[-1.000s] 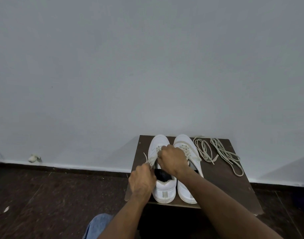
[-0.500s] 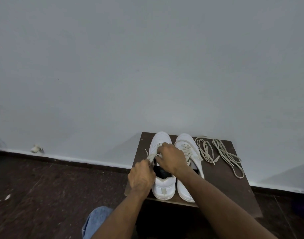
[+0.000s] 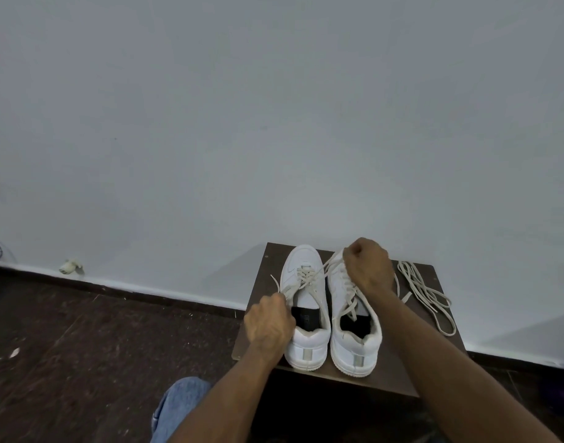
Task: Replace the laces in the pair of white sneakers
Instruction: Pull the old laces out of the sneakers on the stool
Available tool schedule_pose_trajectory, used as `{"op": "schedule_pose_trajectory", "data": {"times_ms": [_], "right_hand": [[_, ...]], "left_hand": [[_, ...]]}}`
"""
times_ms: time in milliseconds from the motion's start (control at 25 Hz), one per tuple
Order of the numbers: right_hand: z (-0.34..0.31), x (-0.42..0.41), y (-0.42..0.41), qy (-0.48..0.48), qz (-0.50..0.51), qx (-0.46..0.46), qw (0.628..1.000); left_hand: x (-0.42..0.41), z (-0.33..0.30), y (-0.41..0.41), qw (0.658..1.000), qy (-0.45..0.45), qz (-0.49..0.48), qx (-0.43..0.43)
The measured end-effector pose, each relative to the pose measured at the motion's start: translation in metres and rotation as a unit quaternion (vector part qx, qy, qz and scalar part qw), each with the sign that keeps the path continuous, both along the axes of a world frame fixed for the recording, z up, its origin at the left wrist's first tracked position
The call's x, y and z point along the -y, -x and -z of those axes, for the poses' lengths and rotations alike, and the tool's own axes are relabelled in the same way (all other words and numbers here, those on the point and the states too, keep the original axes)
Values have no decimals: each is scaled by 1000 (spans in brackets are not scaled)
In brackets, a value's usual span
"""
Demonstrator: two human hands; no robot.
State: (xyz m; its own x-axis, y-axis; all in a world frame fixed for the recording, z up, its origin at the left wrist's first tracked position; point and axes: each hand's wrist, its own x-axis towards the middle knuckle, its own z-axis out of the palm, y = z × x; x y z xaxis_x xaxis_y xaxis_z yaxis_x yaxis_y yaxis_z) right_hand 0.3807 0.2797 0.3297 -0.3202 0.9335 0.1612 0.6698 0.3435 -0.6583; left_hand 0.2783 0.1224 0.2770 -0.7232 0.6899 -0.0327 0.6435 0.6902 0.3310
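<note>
- Knee in blue denim (image 3: 178,401) sits nearest, below the near edge of the small dark table (image 3: 258,314), which serves as the landmark.
- Left sneaker (image 3: 306,346) and right sneaker (image 3: 356,350) stand side by side, touching or nearly so, on the table's left half. Heels lie at its near edge and toes point away toward the wall, so each long axis runs near to far.
- Left hand (image 3: 268,324) is clenched at the left sneaker's near-left side, gripping one end of the old lace (image 3: 306,278) where it leaves the eyelets.
- Right hand (image 3: 368,266) is closed in a fist above the far part of the right sneaker, pinching the other end of that lace, which runs taut from the left sneaker's crossings up to the fist.
- Step in hand, as I judge it, is unthreading the left sneaker. It goes best one crossing at a time, pulling along the eyelet's line rather than sideways, with the left hand steadying the shoe so it does not slide into its neighbour.
- Spare laces (image 3: 428,292) lie loosely coiled on the table's right half, apart from the right sneaker; keep the old lace clear of them.
- Pale wall (image 3: 274,123) rises just behind the table's far edge.
</note>
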Motion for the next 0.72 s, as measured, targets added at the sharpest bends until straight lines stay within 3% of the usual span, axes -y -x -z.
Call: {"op": "schedule_pose_trajectory", "data": {"times_ms": [80,160,240,360,440,480,560,600,720], "right_hand": [[13,10,5,-33,-143,59,987],[24,22,16,-53,-262,163,950],[31,35,26,-113,-299,264,910],[32,39,31,-189,-278,317,887],[32,42,30,-207,-268,292,894],[30,41,29,-189,-235,237,923],[18,28,25,-83,-115,114,983],[15,17,20,-25,-92,75,993],[6,13,0,-29,-248,143,958]], "left_hand": [[0,0,0,1000,3,2,-1],[2,-1,1,1000,5,3,-3],[2,-1,2,1000,6,8,1],[1,0,2,1000,4,11,1],[2,2,3,1000,4,10,1],[2,3,3,1000,2,10,0],[1,4,3,1000,-2,8,-4],[1,5,3,1000,-5,9,-8],[0,3,4,1000,-7,16,-10]]}}
